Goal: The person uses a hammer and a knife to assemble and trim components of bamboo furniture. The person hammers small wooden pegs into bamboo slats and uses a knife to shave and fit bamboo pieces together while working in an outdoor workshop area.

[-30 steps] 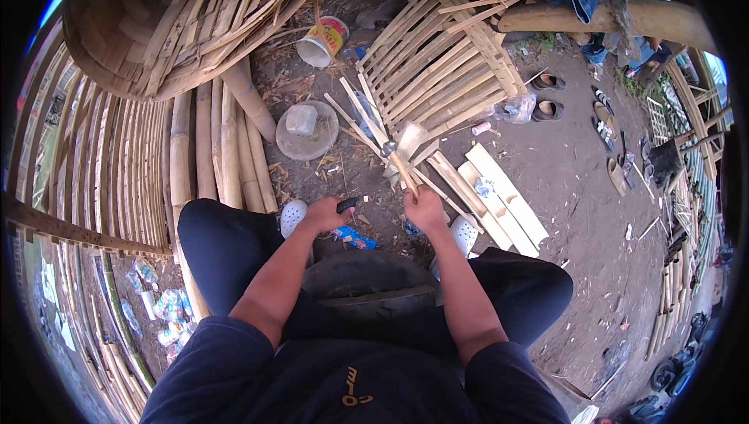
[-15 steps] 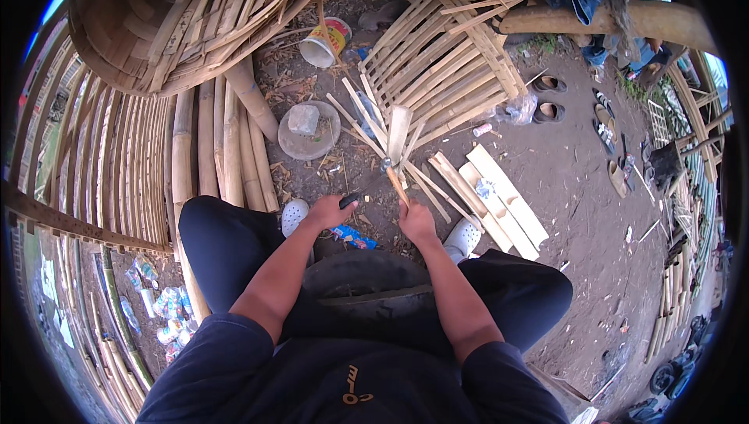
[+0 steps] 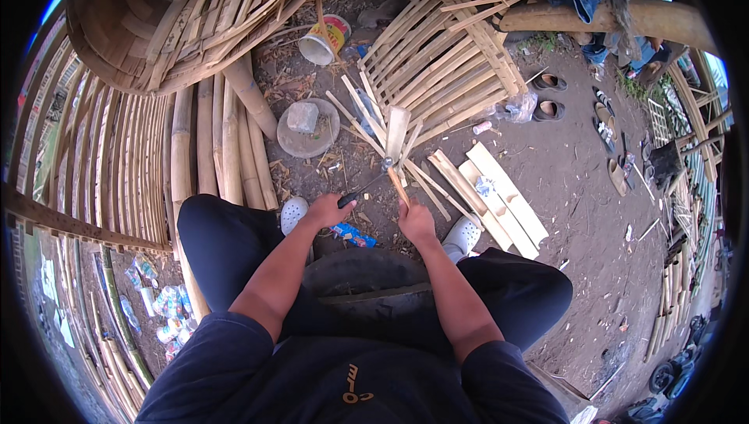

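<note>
Left hand [image 3: 324, 212] closed round the black-handled knife [image 3: 347, 200], right hand [image 3: 417, 222] round the hammer [image 3: 399, 184], whose head appears at the near end of the bamboo piece [image 3: 397, 129], contact unclear; steady blade and clear fingers seem advisable.

1 head-worn fisheye faces the ground [image 3: 585, 198] below.

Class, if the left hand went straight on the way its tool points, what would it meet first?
Led by its black-handled tool, the left hand would probably first meet the hammer in the right hand; depth is unclear, so it might pass under it.
</note>
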{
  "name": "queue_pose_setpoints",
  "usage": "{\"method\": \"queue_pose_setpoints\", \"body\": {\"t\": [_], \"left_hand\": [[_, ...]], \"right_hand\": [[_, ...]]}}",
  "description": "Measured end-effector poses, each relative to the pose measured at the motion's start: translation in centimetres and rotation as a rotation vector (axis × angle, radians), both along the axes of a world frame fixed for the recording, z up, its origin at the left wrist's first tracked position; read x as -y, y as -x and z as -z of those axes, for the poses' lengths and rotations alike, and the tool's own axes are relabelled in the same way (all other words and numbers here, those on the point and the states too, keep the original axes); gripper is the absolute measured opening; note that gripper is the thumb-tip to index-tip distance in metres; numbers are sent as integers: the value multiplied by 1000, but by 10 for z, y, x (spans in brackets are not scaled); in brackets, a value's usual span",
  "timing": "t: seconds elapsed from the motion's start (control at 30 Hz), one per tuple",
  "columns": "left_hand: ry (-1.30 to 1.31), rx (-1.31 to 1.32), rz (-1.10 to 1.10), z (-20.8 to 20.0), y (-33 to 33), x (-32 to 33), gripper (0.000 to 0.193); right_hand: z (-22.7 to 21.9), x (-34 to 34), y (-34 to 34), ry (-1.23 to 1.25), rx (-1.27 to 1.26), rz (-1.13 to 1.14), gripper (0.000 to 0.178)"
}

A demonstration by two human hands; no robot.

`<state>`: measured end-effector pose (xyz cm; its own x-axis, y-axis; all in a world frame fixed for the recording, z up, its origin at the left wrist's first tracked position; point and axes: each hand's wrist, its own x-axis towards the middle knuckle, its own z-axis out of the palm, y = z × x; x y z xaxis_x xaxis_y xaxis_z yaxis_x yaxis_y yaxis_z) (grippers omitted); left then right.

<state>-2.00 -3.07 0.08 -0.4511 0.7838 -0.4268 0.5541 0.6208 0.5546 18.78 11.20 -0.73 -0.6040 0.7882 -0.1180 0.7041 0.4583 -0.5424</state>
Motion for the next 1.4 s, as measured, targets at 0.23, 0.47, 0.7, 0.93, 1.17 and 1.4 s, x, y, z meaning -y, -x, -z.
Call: {"method": "queue_pose_setpoints", "body": {"t": [0.23, 0.47, 0.7, 0.93, 1.17, 1.4], "left_hand": [[-16, 6, 17, 5, 0, -2, 54], [26, 7, -23, 1, 1, 4, 55], [35, 100, -61, 11, -1, -14, 57], [84, 109, -67, 0, 7, -2, 56], [91, 158, -124, -15, -2, -9, 55], [94, 66, -58, -14, -4, -10, 58]], "right_hand": [[-13, -4, -1, -6, 15, -22, 37], [-129, 6, 30, -182, -494, -137, 27], [56, 1, -40, -96, 60, 122, 32], [2, -2, -13, -84, -120, 158, 37], [12, 10, -8, -29, -85, 67, 36], [9, 11, -4, -73, -46, -5, 37]]}}
